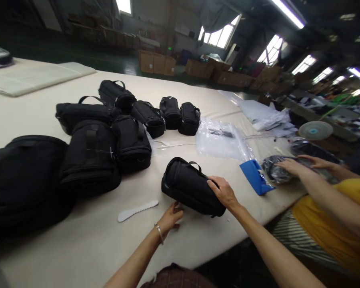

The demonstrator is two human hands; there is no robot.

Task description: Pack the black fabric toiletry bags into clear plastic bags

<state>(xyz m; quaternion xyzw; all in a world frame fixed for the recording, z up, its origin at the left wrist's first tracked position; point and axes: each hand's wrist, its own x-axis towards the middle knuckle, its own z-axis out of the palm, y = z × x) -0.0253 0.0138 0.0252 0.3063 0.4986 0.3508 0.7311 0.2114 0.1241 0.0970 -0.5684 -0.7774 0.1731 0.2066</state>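
Observation:
A black zippered bag (pixel 190 184) with a small top handle lies on the pale table (pixel 180 250) in front of me. My right hand (pixel 223 191) rests on the bag's right end, fingers on its top edge and thumb side near the body. Just below the bag's lower left side is my left hand (pixel 169 219), a bracelet at its wrist; its fingers are apart and nothing is in them. To the left of that hand a white plastic strip (pixel 138 211) with a toothed edge lies flat.
Several black bags stand at the left, including a large one (pixel 27 176). Clear plastic bags (pixel 222 138) lie beyond. A blue holder (pixel 255 177) sits right, beside a co-worker's hands (pixel 294 166) on a plastic-wrapped item (pixel 276 170). The table's front edge runs below.

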